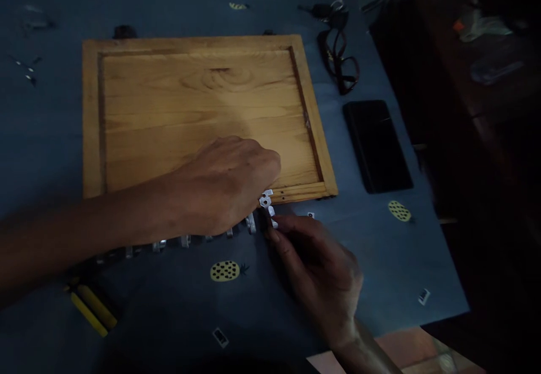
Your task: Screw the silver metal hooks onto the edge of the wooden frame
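A wooden frame panel (pixel 203 103) lies flat on a blue cloth. My left hand (pixel 220 185) rests palm down over its near edge, fingers curled at a small white metal bracket (pixel 266 199) by the near right corner. My right hand (pixel 315 267) comes in from below, and its fingertips pinch that same bracket. A row of several small white metal pieces (pixel 186 241) runs along the near edge, partly hidden under my left hand and forearm.
Eyeglasses (pixel 338 58) and a dark phone (pixel 377 144) lie right of the panel. Keys (pixel 325 9) sit at the far right. Yellow-handled pliers (pixel 91 306) lie near left. The table edge drops off at the right, into dark furniture.
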